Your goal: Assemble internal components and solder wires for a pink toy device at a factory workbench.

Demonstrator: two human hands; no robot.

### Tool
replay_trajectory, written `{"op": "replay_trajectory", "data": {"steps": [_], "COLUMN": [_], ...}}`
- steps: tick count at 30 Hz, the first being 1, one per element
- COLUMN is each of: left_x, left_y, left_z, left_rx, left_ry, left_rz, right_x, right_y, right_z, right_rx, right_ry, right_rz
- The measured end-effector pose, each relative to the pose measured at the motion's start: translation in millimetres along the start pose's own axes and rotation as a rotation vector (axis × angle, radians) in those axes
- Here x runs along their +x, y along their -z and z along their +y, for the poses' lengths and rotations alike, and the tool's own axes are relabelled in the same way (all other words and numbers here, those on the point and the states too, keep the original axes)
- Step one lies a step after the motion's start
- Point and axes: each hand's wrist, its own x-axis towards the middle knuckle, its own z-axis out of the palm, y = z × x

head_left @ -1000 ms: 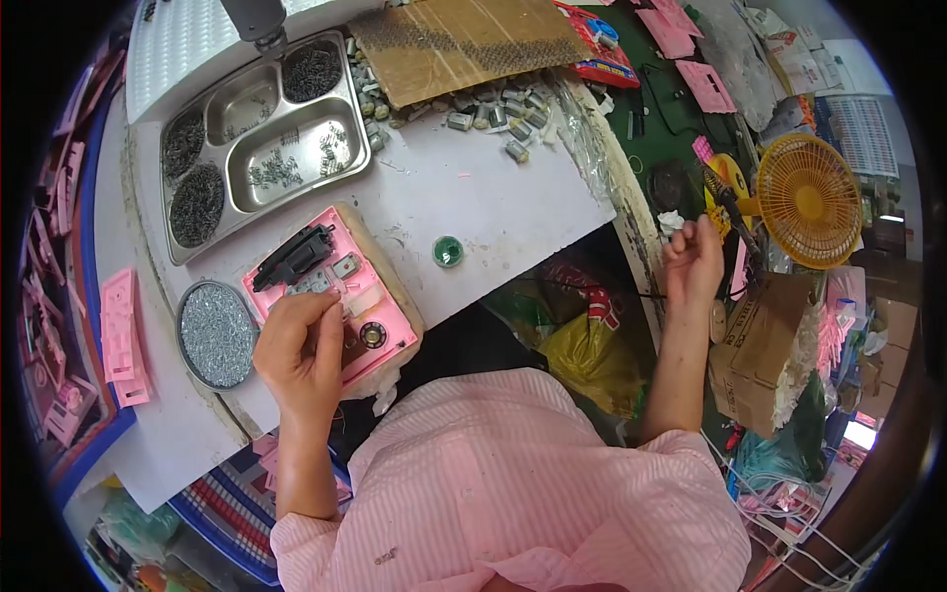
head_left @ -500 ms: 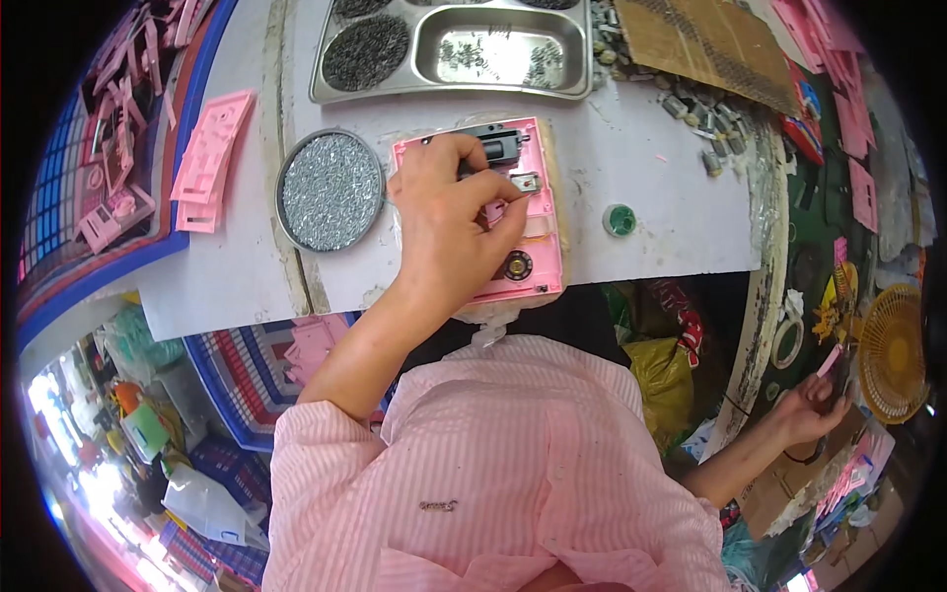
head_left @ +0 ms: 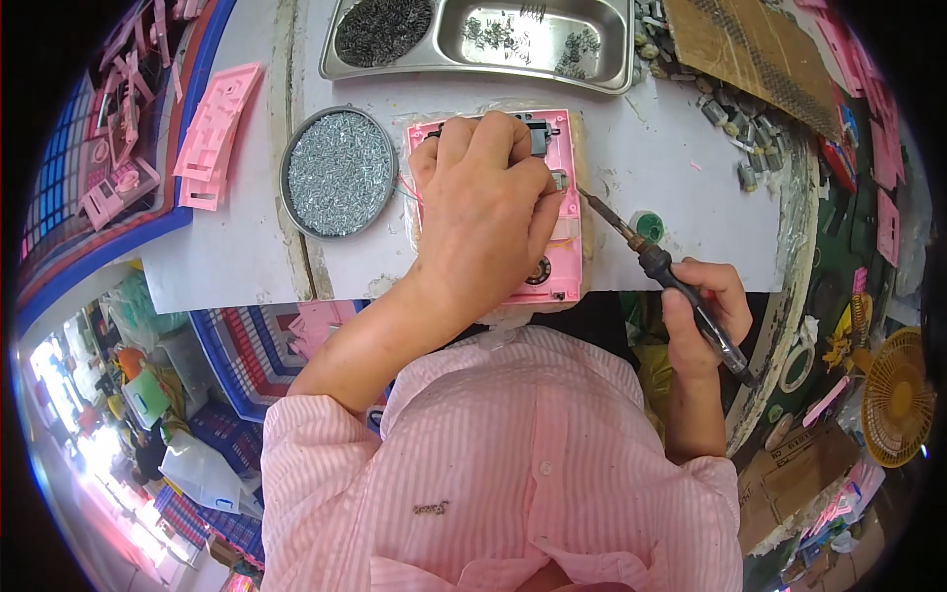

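A pink plastic case (head_left: 562,252) lies open side up near the table's front edge, with dark and metal parts fitted inside. Over it my left hand (head_left: 483,197) is closed, fingertips bent down into the case; whatever they pinch is hidden. A thin red wire (head_left: 408,187) shows beside the left hand. My right hand (head_left: 705,311) grips a soldering iron (head_left: 681,286) by its dark handle. The iron's tip points at the case's right edge, close to a small metal part (head_left: 559,180); whether they touch I cannot tell. A small round green pot (head_left: 647,227) stands just beyond the iron.
A round dish of small metal pins (head_left: 338,173) sits left of the case. Behind is a steel tray (head_left: 473,74) of springs. Cardboard (head_left: 755,64) and several small motors (head_left: 755,148) lie at back right. Pink panels (head_left: 219,138) and a blue-edged basket (head_left: 187,212) are at left.
My right hand has come from the far right to the case, now with the soldering iron in it. My left hand stays over the case, its fingers more bunched. The whole view has shifted slightly.
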Motion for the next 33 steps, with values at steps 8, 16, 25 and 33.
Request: {"op": "replay_trajectory", "data": {"steps": [8,16,25,33], "left_x": [3.3,4.6,4.4,4.9], "left_y": [2.4,3.8,3.4,3.5], "left_z": [4.1,4.1,4.2,4.8], "left_rx": [0.047,0.048,0.050,0.052], "left_ry": [0.000,-0.005,-0.008,-0.009], "left_rz": [-0.034,-0.044,-0.033,-0.030], "right_x": [1.0,3.0,0.0,1.7], "right_y": [-4.9,-5.7,-3.5,-4.8], "right_z": [3.7,3.9,5.4,6.4], "right_rx": [0.039,0.049,0.040,0.002], "right_ry": [-0.006,-0.024,0.001,0.000], "right_rz": [-0.015,-0.043,-0.013,-0.026]}}
